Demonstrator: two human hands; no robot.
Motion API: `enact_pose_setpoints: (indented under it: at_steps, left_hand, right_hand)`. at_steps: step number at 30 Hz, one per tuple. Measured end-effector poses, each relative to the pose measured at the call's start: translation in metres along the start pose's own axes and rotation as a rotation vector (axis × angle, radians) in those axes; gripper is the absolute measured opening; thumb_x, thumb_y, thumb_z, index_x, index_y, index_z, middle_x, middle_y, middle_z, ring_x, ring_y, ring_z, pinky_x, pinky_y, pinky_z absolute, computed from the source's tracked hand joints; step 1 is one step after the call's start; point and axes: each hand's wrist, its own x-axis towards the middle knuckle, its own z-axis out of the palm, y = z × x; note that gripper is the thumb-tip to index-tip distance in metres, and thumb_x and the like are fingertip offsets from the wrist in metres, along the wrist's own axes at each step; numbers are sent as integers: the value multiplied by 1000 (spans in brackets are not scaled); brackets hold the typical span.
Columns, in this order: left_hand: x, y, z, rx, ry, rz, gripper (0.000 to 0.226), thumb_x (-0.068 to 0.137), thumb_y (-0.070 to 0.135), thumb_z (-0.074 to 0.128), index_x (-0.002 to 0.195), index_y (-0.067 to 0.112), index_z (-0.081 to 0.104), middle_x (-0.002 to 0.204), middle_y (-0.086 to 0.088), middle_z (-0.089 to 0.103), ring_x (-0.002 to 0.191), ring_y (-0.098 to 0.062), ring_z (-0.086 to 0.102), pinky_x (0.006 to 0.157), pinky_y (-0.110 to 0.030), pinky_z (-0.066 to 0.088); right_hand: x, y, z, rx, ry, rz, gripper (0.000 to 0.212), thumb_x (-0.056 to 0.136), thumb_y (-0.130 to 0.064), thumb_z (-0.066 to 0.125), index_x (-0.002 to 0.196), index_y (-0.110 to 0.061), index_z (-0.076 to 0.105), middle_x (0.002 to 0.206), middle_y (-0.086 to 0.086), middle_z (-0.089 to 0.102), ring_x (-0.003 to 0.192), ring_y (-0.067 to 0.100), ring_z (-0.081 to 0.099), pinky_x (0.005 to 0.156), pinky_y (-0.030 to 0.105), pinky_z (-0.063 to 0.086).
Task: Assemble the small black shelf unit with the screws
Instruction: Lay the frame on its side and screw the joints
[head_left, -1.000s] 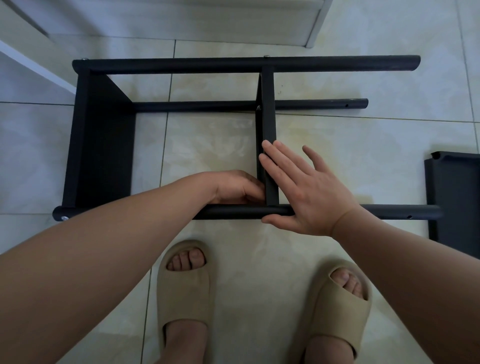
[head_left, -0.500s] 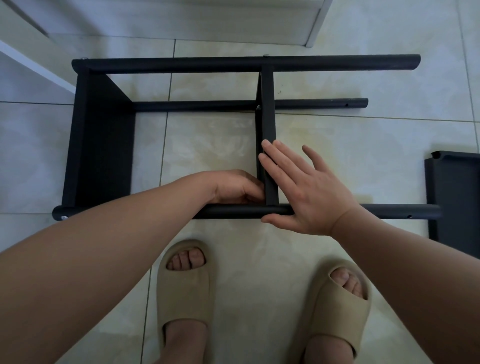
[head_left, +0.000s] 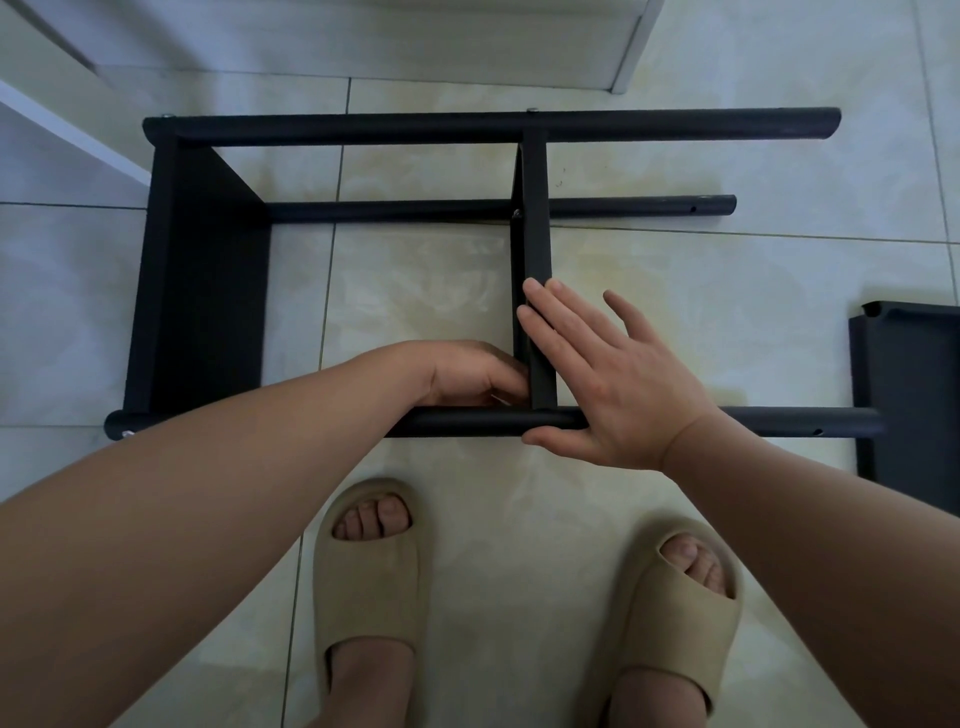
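Bracing right grip (head_left: 618, 384): open and flat, fingers straight along the top edge of the middle panel (head_left: 535, 208), palm over the near rail (head_left: 779, 422), thumb stretched along that rail's near side
Left grip (head_left: 467, 374): fingers curled and tucked into the corner where the middle panel meets the near rail, on the panel's left side and touching it; a pale sliver shows under the fingers, and I cannot tell whether they hold anything
Shelf unit (head_left: 415, 127): black, lying on its side on the floor (head_left: 415, 280), just ahead of the person's feet
Rails: three round ones show, all running left to right
End panel (head_left: 202, 286): dark, joined across the rails' left ends
Middle panel: stands on edge between the far rail and the near rail, about halfway along
Right ends: free, with small holes near the tips of two rails
Screws: silver heads show at the near rail's left end (head_left: 126, 434) and on the far rail above the middle panel
Loose panel (head_left: 909, 405): black, at the right edge of view by the near rail's tip; contact unclear
Sandals (head_left: 371, 571): beige, one on each foot
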Motion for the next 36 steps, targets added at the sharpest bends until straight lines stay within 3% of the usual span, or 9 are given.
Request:
enact_pose_setpoints:
  at_steps: [4,8,16,19,21,25,29,32,36]
  left_hand:
    - [1,-4,-4,-66,10,26,36,89,-5,55,70,16,77,72,-4,71,66,-15,69,64,-23,55]
    - [1,-2,-3,-161,-37,30,26,92,-12,43,86,6,62,69,-3,69,63,-14,69,61,-23,54]
    - [0,-1,-2,51,33,12,17,87,7,61,77,14,74,73,-1,73,64,-11,69,59,-19,53]
    - [2,-3,-3,8,62,21,11,75,12,65,82,7,71,76,-7,70,67,-16,68,64,-24,54]
    - [3,-4,-5,-24,39,23,8,80,5,64,84,6,71,78,-10,68,69,-18,67,68,-27,54]
    - [1,-4,-6,-143,-32,45,29,91,-10,51,79,9,69,73,-6,70,66,-17,70,62,-25,55]
    - [1,-3,-4,-120,-22,28,12,82,7,60,90,5,69,83,-7,71,77,-18,70,71,-28,55]
    - [1,-2,-2,58,52,4,12,72,20,66,76,15,75,76,-3,74,69,-13,70,63,-22,53]
    - [2,-4,-3,11,62,33,17,74,13,65,65,20,77,71,-2,72,64,-13,69,60,-21,53]
  right_hand:
    - [0,0,0,-7,-15,3,102,89,-78,36,159,-5,25,169,10,11,156,26,12,119,58,26]
    - [1,0,-1,3,-15,4,102,89,-78,37,159,-5,24,169,10,11,156,26,12,119,58,26]
    - [1,0,0,22,1,1,101,89,-77,39,159,-4,26,169,11,13,156,26,14,118,60,27]
    - [0,0,0,26,8,0,101,89,-76,39,159,-4,26,169,11,14,156,27,15,118,60,28]
    - [0,0,1,27,6,0,102,89,-77,39,159,-4,26,169,11,13,156,26,14,118,60,28]
    - [0,0,0,29,8,1,101,89,-77,37,159,-4,26,169,11,13,156,26,14,118,60,28]
    - [1,0,0,30,13,-2,101,89,-77,36,159,-4,26,169,11,14,156,27,15,118,60,28]
    - [1,1,0,29,16,-2,101,89,-77,37,159,-4,27,169,11,15,156,27,15,117,60,28]
    - [1,1,1,28,23,-1,101,89,-76,39,158,-4,28,168,11,16,156,27,17,117,60,29]
